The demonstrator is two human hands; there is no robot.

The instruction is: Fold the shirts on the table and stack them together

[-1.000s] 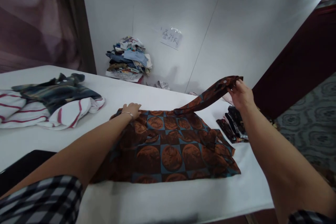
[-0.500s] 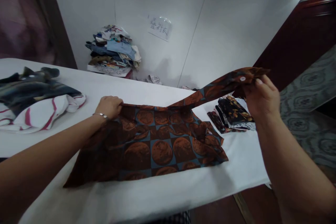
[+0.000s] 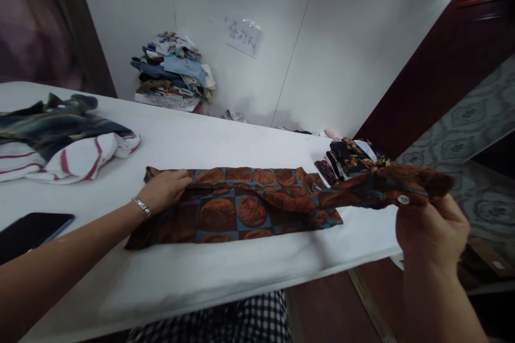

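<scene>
A brown shirt (image 3: pixel 219 214) patterned with orange circles and blue squares lies across the white table, folded over lengthwise. At its left end, my left hand (image 3: pixel 163 192) is closed on the folded edge, a silver bracelet at the wrist. My right hand (image 3: pixel 432 230) grips a narrow end of the same shirt, raised off the table at the right. A white button (image 3: pixel 403 200) shows on that end, just above my fingers. Between the two hands the cloth runs in a loose, slightly twisted strip.
A dark phone (image 3: pixel 36 230) and crumpled striped clothing (image 3: pixel 88 158) lie on the left. Near the wall stands a tall clothing pile (image 3: pixel 177 72). Folded dark floral garments (image 3: pixel 348 154) sit at the right end of the table (image 3: pixel 249 142). A handwritten sign (image 3: pixel 243 36) hangs on the wall.
My right hand has come down and toward me, farther right, bringing the shirt's raised strip across the front. My left hand has moved slightly lower. The shirt's far side now lies flat.
</scene>
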